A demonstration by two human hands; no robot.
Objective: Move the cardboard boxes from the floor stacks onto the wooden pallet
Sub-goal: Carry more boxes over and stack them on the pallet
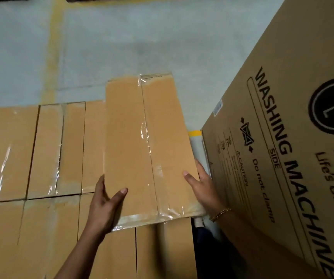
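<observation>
Through the head camera I see my left hand [105, 206] gripping the near left corner of a long, narrow cardboard box [127, 141], thumb laid on its top face, the other fingers along its side edge. My right hand [200, 188] grips the opposite long edge the same way, a gold bracelet [220, 214] on that wrist. The box is plain tan, sealed with glossy, wrinkled clear tape [148, 137] down its centre seam and across both ends. It stretches away from my fingertips, above rows of matching boxes [47, 150] left of my left fingers; whether it touches them I cannot tell. Just beyond my right knuckles stands a big washing machine carton [282, 97]
</observation>
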